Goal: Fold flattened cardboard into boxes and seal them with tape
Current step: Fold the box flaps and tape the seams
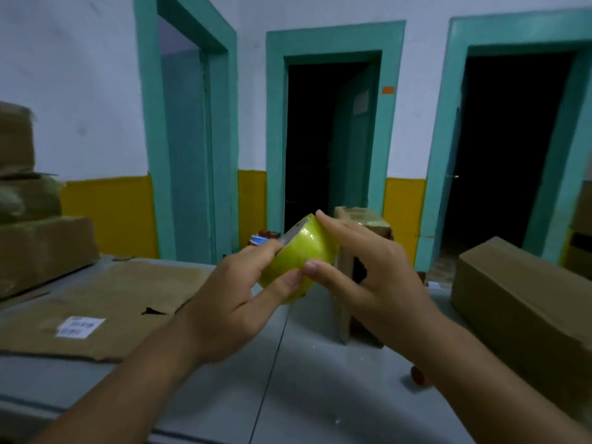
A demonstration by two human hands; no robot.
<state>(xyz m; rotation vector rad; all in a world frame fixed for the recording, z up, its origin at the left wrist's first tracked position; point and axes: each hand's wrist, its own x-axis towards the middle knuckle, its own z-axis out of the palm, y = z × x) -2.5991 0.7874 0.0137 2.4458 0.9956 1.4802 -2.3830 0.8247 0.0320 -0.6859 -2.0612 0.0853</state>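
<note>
A yellow-green roll of tape (301, 251) is held up above the grey table (288, 379). My left hand (234, 302) grips the roll from the left, thumb on its face and fingers round its rim. My right hand (362, 274) touches the roll's outer surface with its thumb and forefinger. A flattened cardboard sheet (96, 302) with a white label lies on the table at the left. A small upright cardboard box (355, 238) stands behind my right hand, partly hidden by it.
A long closed cardboard box (519, 299) lies at the right. Stacked brown boxes (35, 238) stand at the far left. A small red object (418, 376) sits by the long box. Three teal-framed doorways are behind the table.
</note>
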